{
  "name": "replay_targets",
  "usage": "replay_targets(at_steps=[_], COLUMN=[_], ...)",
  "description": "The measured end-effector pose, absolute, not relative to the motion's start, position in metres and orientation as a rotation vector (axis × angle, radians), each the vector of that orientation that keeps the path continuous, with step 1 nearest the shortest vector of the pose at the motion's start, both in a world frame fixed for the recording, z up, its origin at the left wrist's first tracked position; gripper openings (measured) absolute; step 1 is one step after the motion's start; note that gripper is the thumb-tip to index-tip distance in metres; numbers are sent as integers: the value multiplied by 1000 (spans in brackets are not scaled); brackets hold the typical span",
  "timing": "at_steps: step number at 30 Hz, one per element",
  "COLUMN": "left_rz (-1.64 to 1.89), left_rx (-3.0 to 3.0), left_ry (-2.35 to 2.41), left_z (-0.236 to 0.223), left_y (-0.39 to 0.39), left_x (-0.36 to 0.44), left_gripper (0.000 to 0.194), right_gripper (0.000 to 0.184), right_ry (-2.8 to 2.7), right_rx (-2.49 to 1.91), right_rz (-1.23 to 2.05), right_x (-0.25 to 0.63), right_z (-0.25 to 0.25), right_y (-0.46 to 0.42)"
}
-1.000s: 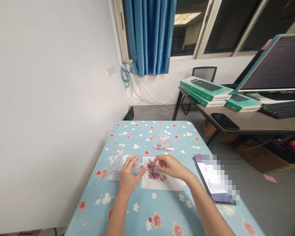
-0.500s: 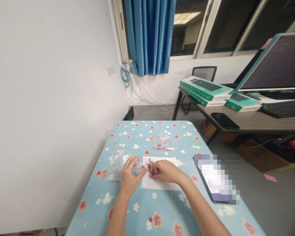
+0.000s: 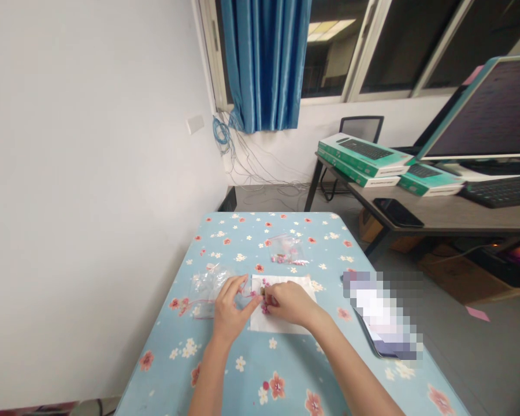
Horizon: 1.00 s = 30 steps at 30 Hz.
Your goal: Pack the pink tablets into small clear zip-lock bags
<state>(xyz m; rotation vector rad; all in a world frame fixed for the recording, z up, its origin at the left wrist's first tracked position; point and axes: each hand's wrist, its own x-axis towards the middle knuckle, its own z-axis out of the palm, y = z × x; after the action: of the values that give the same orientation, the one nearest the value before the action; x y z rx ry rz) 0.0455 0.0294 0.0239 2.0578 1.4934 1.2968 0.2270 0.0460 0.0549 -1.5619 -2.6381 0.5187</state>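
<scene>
A pink cord (image 3: 245,293) runs through the fingers of my left hand (image 3: 229,307), with a pink bead (image 3: 253,293) by the thumb. My right hand (image 3: 291,303) is bent over a white sheet of paper (image 3: 260,326), its fingertips pinched together close to my left thumb. Whatever they grip is hidden. Pink beads (image 3: 265,309) and a brownish piece (image 3: 262,291) lie on the paper, partly covered by my right hand. Left of my left hand lies a crumpled clear plastic bag (image 3: 208,282), with the cord's tail trailing across it.
Farther back on the flowered tablecloth (image 3: 242,364) is a small clear bag (image 3: 288,251) with pink beads. A phone (image 3: 383,323), its screen blurred out, lies at the right edge. Beyond stands a desk with keyboard boxes (image 3: 364,156), a monitor (image 3: 489,110) and another phone (image 3: 397,212).
My right hand has come down and left over the beads, its fingertips closing beside my left thumb. The left hand has hardly moved.
</scene>
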Motion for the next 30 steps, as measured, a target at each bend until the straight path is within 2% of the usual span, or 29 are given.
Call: replay_targets(at_steps=[19, 30], left_rz=[1318, 1302], left_rx=[2067, 2038], left_ry=[1473, 1484], left_z=[22, 25], left_y=[31, 29], left_x=[45, 45], left_gripper=[38, 38], right_gripper=[16, 16], right_ry=[-2698, -2687], right_rx=[-1600, -1577], right_rz=[381, 440], right_x=[216, 220], right_z=[55, 55], right_y=[45, 45])
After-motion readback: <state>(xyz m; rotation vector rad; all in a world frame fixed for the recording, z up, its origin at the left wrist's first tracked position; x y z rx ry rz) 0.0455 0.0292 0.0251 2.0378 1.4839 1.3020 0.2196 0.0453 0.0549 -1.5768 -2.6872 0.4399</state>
